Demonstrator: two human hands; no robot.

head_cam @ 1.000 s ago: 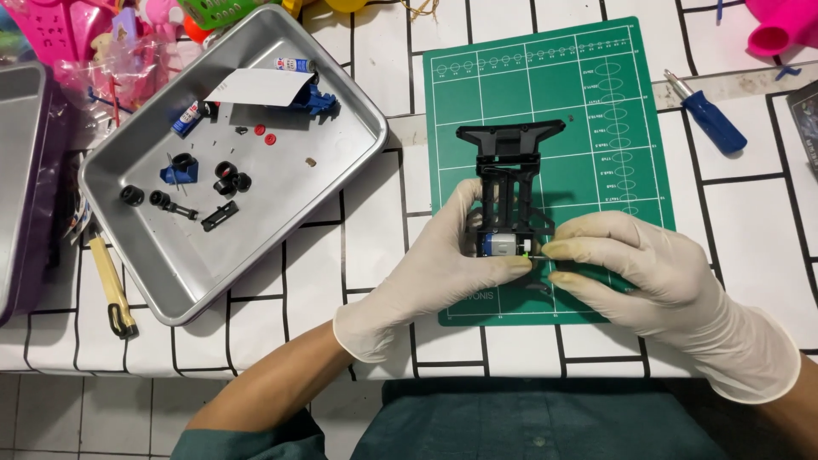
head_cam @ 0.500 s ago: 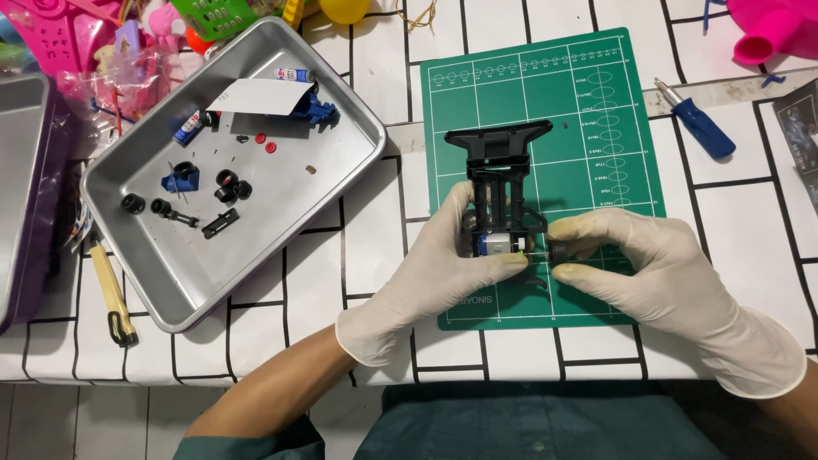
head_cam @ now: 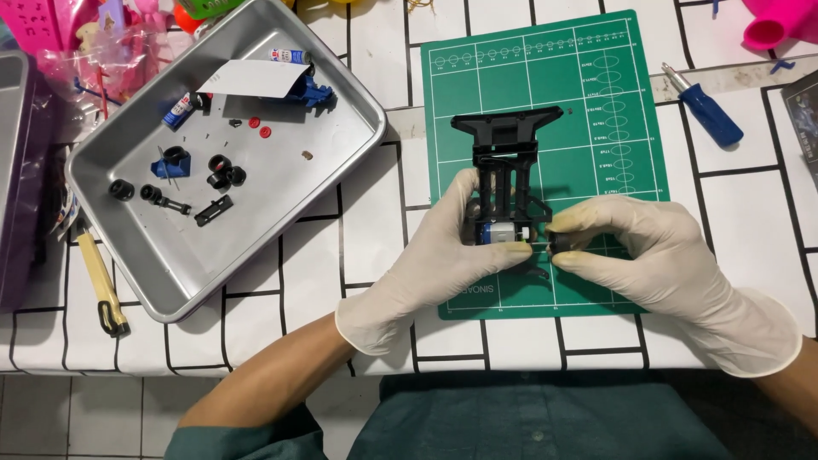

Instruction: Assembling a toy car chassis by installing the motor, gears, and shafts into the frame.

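A black plastic toy car chassis [head_cam: 505,162] lies on a green cutting mat [head_cam: 579,94], with a small silver motor [head_cam: 498,232] at its near end. My left hand [head_cam: 426,273], in a white glove, grips the chassis and motor from the left. In its own white glove, my right hand [head_cam: 656,264] pinches a small black wheel-like part [head_cam: 561,244] against the motor end of the chassis from the right.
A metal tray [head_cam: 281,221] at the left holds small black wheels, blue parts, red bits, batteries and a white card. A blue-handled screwdriver [head_cam: 703,106] lies right of the mat. A yellow-handled tool [head_cam: 100,281] lies beside the tray. Pink toys crowd the far corners.
Both hands stay on the chassis in nearly the same grip. The view has shifted slightly; the right fingers press the black part a little closer to the motor.
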